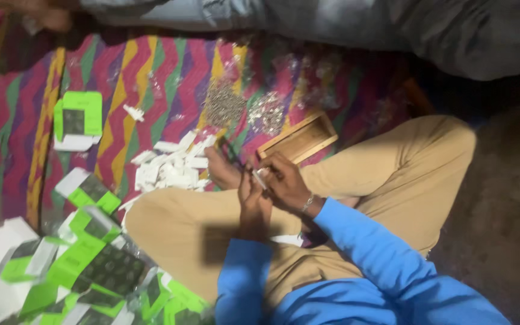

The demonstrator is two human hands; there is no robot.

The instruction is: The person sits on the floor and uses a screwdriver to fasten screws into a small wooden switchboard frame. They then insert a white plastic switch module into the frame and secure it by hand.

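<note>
Hands: left hand (253, 201) and right hand (284, 180) are closed together on a small white piece (260, 179), frame centre.
Done: a white pieces pile (173, 165) lies left of centre.
Left: green boxes (85, 265) are heaped lower left.

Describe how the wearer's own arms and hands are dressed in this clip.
Both arms wear long, bright blue sleeves reaching the wrists. The right hand is bare, with a thin silvery bracelet at its wrist. The left hand is bare too; no gloves or rings can be made out.

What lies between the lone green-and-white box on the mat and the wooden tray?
In the head view, a pile of small white pieces lies between the green-and-white box and the wooden tray.
</note>
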